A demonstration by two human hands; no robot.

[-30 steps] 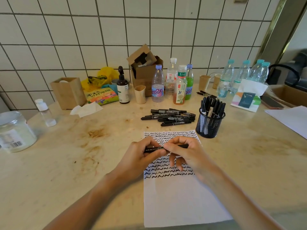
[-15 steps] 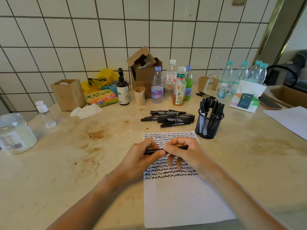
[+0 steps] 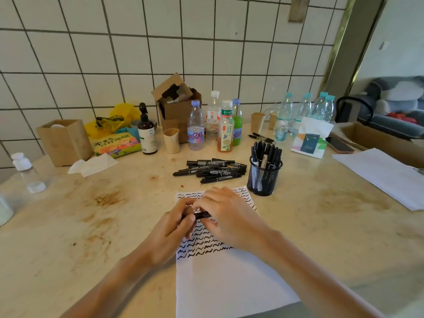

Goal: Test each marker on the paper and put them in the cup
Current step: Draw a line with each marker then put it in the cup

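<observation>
Over the white paper (image 3: pixel 224 283), which carries rows of black squiggles, both hands hold one black marker (image 3: pixel 202 215) level. My left hand (image 3: pixel 174 228) grips its left end with curled fingers. My right hand (image 3: pixel 227 216) covers and pinches the right end. Only a short middle stretch of the marker shows between them. A pile of several black markers (image 3: pixel 211 171) lies on the table beyond the paper. To the right of the pile stands a black mesh cup (image 3: pixel 263 180) with several markers upright in it.
Bottles (image 3: pixel 196 127), a cardboard box (image 3: pixel 176 106), paper cups (image 3: pixel 171 141) and a wooden box (image 3: pixel 64 141) line the tiled wall. A tissue pack (image 3: pixel 309 141) and more white sheets (image 3: pixel 385 175) lie at the right. A small clear bottle (image 3: pixel 27 173) stands at the left.
My hands have come closer together on the marker, the right hand sliding left over it, so less of the marker shows. The view has tilted slightly.
</observation>
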